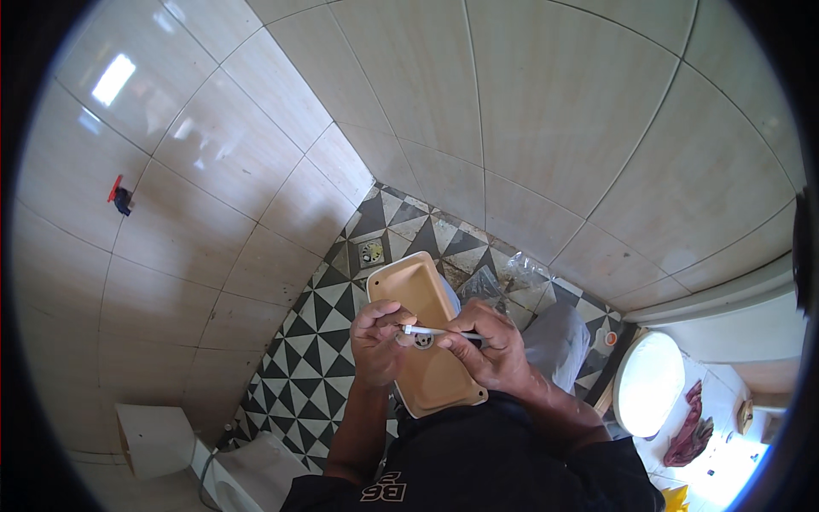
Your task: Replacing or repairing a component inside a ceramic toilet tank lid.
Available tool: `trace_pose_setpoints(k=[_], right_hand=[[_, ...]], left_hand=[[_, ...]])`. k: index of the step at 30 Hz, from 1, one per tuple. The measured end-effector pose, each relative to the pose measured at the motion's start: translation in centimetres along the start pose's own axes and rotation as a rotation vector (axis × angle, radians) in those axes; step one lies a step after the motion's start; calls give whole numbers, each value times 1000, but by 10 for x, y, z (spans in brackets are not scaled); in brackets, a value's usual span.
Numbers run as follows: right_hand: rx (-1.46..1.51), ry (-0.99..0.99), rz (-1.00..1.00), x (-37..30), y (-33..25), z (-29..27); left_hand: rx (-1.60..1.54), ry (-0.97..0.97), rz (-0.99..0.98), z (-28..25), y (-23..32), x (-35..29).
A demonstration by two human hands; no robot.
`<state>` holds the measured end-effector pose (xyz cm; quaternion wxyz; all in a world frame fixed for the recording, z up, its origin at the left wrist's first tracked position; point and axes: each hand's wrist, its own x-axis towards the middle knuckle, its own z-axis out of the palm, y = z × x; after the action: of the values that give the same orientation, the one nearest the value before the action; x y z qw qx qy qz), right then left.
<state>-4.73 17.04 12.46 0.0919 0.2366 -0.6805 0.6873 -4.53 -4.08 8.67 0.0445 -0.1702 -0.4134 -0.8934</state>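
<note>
A: Firstly, where does the tan lid (424,328) sit, and how is it held?

B: It is held at waist height over the black-and-white patterned floor (320,358), its underside facing the camera. The left hand (380,337) curls its fingers over the lid's left edge near a round fitting at the middle; the fingers are closed on the rim. The right hand (490,350) rests against the lid's right edge and pinches a thin white stick-like tool (431,330) between thumb and fingers, its tip at the fitting.

A: How would the lid handle?

B: It is a rounded rectangle with a raised border and a shallow recess. The surface looks smooth and glazed, so it is probably ceramic: rigid, fairly heavy, brittle if dropped on tile, and slippery when wet. The long edges offer the safest grip, one hand per side, palms under the rim. The material cannot be confirmed from this view.

A: And the surroundings?

B: Glossy beige wall tiles (478,102) enclose the corner. A round floor drain (372,251) lies beyond the lid's far end. Crumpled clear plastic (512,277) lies near the wall. A white oval seat (647,384) stands to the right, and a white tank (153,439) sits at lower left.
</note>
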Motion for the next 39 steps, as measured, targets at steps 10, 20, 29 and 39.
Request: trace_pose_setpoints(k=[10,20,29,39], right_hand=[[-158,-28,-15,-2,-2,-6],[-168,54,-109,-1,3,-3],[-142,28,-114,0,-1,-2],[205,-150,248,-8,3,-2]], left_hand=[[44,-9,10,5,1,4],[191,10,38,5,3,4],[195,49,40,8,4,0],[213,60,48,8,4,-3]])
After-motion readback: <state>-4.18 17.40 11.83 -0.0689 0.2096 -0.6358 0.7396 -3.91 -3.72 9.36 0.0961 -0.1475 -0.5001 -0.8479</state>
